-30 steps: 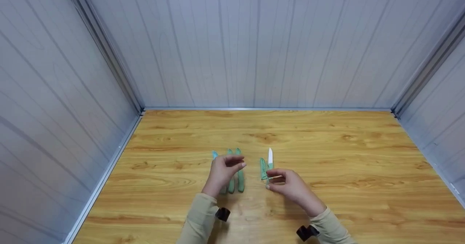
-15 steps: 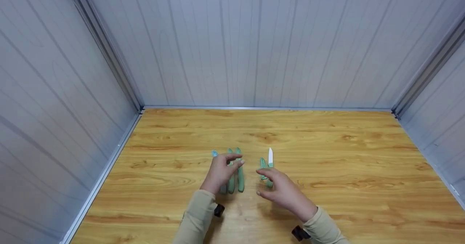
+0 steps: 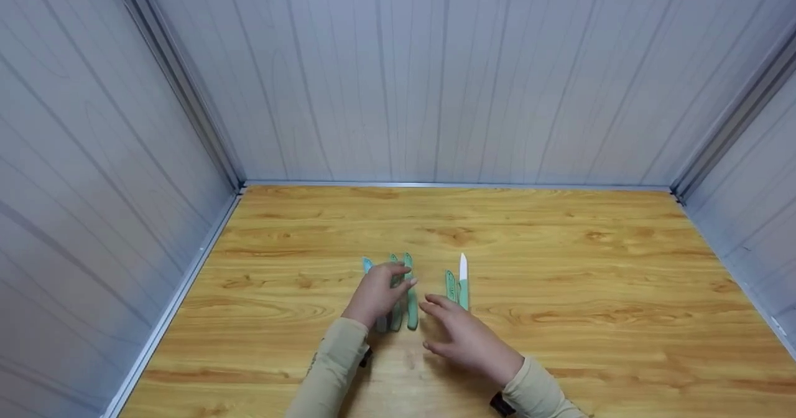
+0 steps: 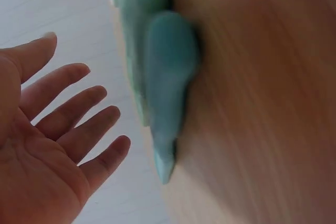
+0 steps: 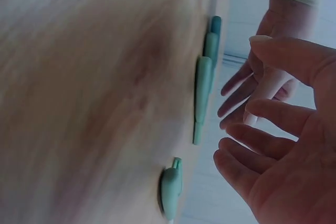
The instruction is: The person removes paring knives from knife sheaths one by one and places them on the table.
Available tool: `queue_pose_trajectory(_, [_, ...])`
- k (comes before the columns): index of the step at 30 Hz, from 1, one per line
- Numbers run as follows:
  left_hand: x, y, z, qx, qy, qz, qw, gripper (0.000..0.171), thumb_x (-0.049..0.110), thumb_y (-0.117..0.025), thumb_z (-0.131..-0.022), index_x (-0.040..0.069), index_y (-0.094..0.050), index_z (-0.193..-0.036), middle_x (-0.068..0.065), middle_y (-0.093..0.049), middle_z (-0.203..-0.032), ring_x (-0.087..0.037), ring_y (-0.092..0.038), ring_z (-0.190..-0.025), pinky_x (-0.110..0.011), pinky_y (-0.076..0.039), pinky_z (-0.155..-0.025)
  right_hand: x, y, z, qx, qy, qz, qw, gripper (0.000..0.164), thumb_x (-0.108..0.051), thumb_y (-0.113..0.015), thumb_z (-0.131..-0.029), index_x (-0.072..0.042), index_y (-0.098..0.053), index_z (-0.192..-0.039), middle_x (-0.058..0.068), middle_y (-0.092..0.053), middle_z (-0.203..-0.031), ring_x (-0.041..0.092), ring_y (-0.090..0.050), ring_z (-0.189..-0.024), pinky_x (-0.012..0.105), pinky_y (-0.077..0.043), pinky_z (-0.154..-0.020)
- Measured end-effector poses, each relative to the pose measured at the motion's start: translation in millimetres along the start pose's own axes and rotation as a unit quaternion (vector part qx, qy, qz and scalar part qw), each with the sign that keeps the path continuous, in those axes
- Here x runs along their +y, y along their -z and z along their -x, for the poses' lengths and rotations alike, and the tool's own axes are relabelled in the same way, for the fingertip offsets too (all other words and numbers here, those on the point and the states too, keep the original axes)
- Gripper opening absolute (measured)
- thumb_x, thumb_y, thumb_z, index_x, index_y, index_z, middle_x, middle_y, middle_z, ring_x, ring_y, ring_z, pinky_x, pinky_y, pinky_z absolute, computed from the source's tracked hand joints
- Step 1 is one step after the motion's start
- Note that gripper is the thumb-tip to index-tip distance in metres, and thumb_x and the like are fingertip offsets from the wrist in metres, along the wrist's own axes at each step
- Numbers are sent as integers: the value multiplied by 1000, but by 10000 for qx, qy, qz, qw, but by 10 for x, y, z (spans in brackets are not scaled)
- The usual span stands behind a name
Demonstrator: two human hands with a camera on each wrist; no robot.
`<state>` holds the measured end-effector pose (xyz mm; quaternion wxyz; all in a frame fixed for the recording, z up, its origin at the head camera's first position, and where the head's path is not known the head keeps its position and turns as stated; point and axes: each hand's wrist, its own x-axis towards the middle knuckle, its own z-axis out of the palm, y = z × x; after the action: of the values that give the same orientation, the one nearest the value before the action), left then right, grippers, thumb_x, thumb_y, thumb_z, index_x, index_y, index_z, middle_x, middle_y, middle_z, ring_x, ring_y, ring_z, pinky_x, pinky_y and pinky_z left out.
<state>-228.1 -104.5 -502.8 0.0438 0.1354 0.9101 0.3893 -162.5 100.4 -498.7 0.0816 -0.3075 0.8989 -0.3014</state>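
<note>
Three sheathed knives lie side by side left of centre: a blue knife and two green knives, the rightmost green knife showing most in the head view. My left hand hovers over them with relaxed fingers, holding nothing and hiding much of the blue one. Further right lies an unsheathed paring knife with a white blade and green handle. Beside it on the left is its green sheath. My right hand is just in front of these two, fingers loosely spread and holding nothing, covering their near ends.
The wood-grain table is enclosed by pale panel walls, with the back wall behind it. Metal strips run along the table's side and back edges. Both sleeves carry a dark wrist camera, the right one partly showing.
My right hand has let go of the paring knife's handle and drawn left and toward me, its fingers spreading. The paring knife stays on the table. My left hand has barely shifted.
</note>
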Motion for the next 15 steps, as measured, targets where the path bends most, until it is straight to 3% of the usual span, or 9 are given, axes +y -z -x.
queue_pose_trajectory(5, [-55,-9,-33,-132,-243,-678,9973,41,30,-57,-97,6,-60,-129,-14,-51,-137,-31,-44,-128,-49,-33,-106,6,-66,-34,44,143,315,9994,63,-26,-70,-87,-2,-45,-140,17,-36,-147,31,-36,-133,46,-35,-105])
queue_pose_trajectory(9, [-79,-25,-62,-212,-510,-1503,9871,42,32,-52,-99,8,-56,-133,-12,-49,-140,-29,-41,-132,-52,-23,-110,-5,-88,-72,14,209,418,9989,60,-26,-68,-88,-4,-46,-139,17,-36,-147,32,-37,-133,48,-36,-104])
queue_pose_trajectory(15, [-87,-40,-98,-265,-654,-1964,9780,45,35,-49,-100,10,-52,-137,-10,-43,-145,-30,-34,-135,-55,-19,-111,-3,-95,-147,-98,245,536,9982,57,-25,-67,-89,-4,-47,-139,18,-34,-148,32,-35,-134,48,-34,-106])
